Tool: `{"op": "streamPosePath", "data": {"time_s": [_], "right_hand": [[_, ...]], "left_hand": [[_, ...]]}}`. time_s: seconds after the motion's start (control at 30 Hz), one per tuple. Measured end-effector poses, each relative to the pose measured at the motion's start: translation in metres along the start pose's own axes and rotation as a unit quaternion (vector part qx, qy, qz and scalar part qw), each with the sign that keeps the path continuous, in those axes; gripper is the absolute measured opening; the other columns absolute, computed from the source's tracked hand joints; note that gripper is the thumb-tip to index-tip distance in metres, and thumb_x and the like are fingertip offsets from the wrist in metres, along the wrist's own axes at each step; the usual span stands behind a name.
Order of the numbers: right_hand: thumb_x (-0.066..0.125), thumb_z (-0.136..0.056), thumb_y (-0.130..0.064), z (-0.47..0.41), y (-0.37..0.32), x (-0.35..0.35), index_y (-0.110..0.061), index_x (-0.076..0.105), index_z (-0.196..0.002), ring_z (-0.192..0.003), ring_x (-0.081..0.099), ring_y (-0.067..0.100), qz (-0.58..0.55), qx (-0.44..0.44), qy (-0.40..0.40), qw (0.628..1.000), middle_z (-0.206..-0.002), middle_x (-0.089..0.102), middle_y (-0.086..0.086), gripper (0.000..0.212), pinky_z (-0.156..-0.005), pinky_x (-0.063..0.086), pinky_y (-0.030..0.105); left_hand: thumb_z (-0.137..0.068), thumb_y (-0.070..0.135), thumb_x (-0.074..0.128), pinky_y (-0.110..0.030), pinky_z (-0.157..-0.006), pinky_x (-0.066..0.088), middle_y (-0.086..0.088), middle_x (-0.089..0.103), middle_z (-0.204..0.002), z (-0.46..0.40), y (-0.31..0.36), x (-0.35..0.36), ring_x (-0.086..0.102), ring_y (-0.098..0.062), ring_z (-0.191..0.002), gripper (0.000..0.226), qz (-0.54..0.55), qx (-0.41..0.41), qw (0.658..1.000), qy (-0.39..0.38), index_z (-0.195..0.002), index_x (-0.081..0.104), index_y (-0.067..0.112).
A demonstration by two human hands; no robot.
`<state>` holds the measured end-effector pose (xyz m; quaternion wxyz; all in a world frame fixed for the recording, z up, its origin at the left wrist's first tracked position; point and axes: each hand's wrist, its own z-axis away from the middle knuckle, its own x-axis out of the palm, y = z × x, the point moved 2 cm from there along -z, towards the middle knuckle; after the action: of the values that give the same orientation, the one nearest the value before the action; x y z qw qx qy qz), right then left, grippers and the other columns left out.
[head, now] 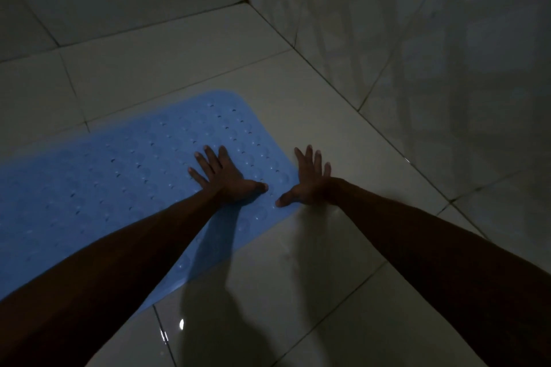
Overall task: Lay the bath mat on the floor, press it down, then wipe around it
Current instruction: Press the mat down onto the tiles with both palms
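Observation:
A light blue bath mat (125, 176) with rows of small holes and bumps lies flat on the pale tiled floor (313, 262), running from the left edge toward the middle. My left hand (222, 174) presses flat on the mat near its right end, fingers spread. My right hand (308, 180) lies flat with spread fingers at the mat's right edge, its thumb on the mat and its fingers over the floor tile. Neither hand holds anything. My left forearm hides part of the mat's near edge.
The room is dim. Tiled walls (417, 39) meet in a corner at the back and run close along the right side. The glossy floor shows wet-looking reflections near the bottom centre (182, 323).

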<state>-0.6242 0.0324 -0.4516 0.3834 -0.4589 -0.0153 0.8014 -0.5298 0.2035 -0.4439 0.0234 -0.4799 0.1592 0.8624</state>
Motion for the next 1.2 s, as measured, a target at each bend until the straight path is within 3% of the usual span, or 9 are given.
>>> {"op": "streamPosePath", "data": {"time_s": [0.1, 0.2, 0.27, 0.5, 0.67, 0.8, 1.0, 1.13, 1.2], "right_hand": [[0.072, -0.079, -0.053, -0.003, 0.003, -0.003, -0.027, -0.01, -0.155, -0.144, -0.03, 0.023, -0.084, -0.006, 0.014, 0.996, -0.158, -0.031, 0.002, 0.115, -0.114, -0.021, 0.048], [0.059, -0.092, -0.049, -0.005, 0.006, -0.002, -0.024, -0.008, -0.155, -0.145, -0.027, 0.023, -0.084, -0.013, 0.036, 0.996, -0.159, -0.028, 0.003, 0.096, -0.115, -0.019, 0.047], [0.059, -0.092, -0.047, -0.005, 0.004, 0.001, -0.022, -0.009, -0.155, -0.146, -0.024, 0.023, -0.076, -0.01, 0.056, 0.995, -0.16, -0.026, 0.003, 0.097, -0.116, -0.017, 0.047], [0.083, -0.073, -0.035, -0.008, -0.008, -0.02, -0.019, -0.018, -0.153, -0.145, -0.026, 0.033, -0.075, 0.047, 0.077, 0.993, -0.157, -0.031, 0.012, 0.13, -0.116, -0.015, 0.053], [0.084, -0.072, -0.031, -0.018, -0.021, -0.031, -0.02, -0.02, -0.153, -0.144, -0.027, 0.035, -0.017, 0.026, 0.041, 0.999, -0.155, -0.034, 0.012, 0.132, -0.116, -0.014, 0.053], [0.086, -0.07, -0.032, -0.023, -0.025, -0.037, -0.02, -0.019, -0.153, -0.144, -0.025, 0.036, 0.011, 0.019, 0.024, 0.999, -0.156, -0.033, 0.012, 0.134, -0.118, -0.01, 0.053], [0.086, -0.07, -0.037, -0.024, -0.015, -0.038, -0.017, -0.017, -0.154, -0.146, -0.022, 0.035, -0.019, 0.027, 0.003, 0.999, -0.157, -0.03, 0.012, 0.134, -0.119, -0.008, 0.052], [0.08, -0.066, -0.028, -0.026, -0.015, -0.029, -0.022, -0.009, -0.155, -0.145, -0.026, 0.028, -0.093, 0.035, 0.027, 0.995, -0.159, -0.029, 0.005, 0.126, -0.119, -0.011, 0.049], [0.076, -0.067, -0.033, -0.031, -0.016, -0.025, -0.024, -0.006, -0.156, -0.145, -0.027, 0.027, -0.131, 0.044, 0.044, 0.989, -0.159, -0.028, 0.004, 0.122, -0.118, -0.013, 0.05]], "left_hand": [[-0.059, 0.066, 0.076, -0.063, -0.11, -0.014, -0.016, -0.031, -0.154, -0.001, 0.011, 0.002, -0.032, -0.037, -0.139, 0.139, 0.02, -0.024, 0.999, 0.008, -0.151, -0.015, 0.016], [-0.056, 0.071, 0.075, -0.063, -0.109, -0.017, -0.015, -0.033, -0.153, -0.002, 0.01, -0.001, -0.033, -0.036, -0.139, 0.143, 0.013, -0.024, 1.0, -0.003, -0.15, -0.018, 0.016], [-0.054, 0.073, 0.075, -0.063, -0.109, -0.017, -0.016, -0.034, -0.153, -0.003, 0.008, -0.002, -0.034, -0.037, -0.138, 0.146, 0.007, -0.022, 1.0, -0.003, -0.15, -0.019, 0.016], [-0.049, 0.08, 0.071, -0.065, -0.106, -0.021, -0.018, -0.04, -0.149, -0.006, 0.006, -0.01, -0.039, -0.039, -0.134, 0.152, -0.027, 0.013, 0.999, -0.015, -0.148, -0.025, 0.015], [-0.043, 0.094, 0.058, -0.062, -0.104, -0.025, -0.012, -0.042, -0.148, -0.004, -0.012, -0.009, -0.041, -0.035, -0.134, 0.154, -0.007, 0.023, 0.999, -0.027, -0.148, -0.025, 0.019], [-0.061, 0.09, 0.05, -0.058, -0.107, -0.024, -0.01, -0.032, -0.155, -0.007, -0.013, -0.008, -0.035, -0.032, -0.139, 0.129, 0.041, 0.027, 0.999, 0.017, -0.152, -0.011, 0.021], [-0.069, 0.078, 0.059, -0.057, -0.108, -0.023, -0.01, -0.031, -0.155, -0.012, -0.013, -0.009, -0.034, -0.033, -0.139, 0.121, 0.061, 0.014, 0.998, 0.024, -0.153, -0.007, 0.021], [-0.067, 0.072, 0.066, -0.06, -0.108, -0.022, -0.013, -0.031, -0.155, -0.014, -0.009, -0.009, -0.034, -0.034, -0.139, 0.123, 0.074, 0.009, 0.997, 0.033, -0.153, -0.005, 0.019], [-0.068, 0.069, 0.068, -0.061, -0.108, -0.021, -0.014, -0.03, -0.155, -0.015, -0.006, -0.008, -0.034, -0.035, -0.139, 0.122, 0.073, 0.002, 0.996, 0.042, -0.153, -0.003, 0.018]]}}
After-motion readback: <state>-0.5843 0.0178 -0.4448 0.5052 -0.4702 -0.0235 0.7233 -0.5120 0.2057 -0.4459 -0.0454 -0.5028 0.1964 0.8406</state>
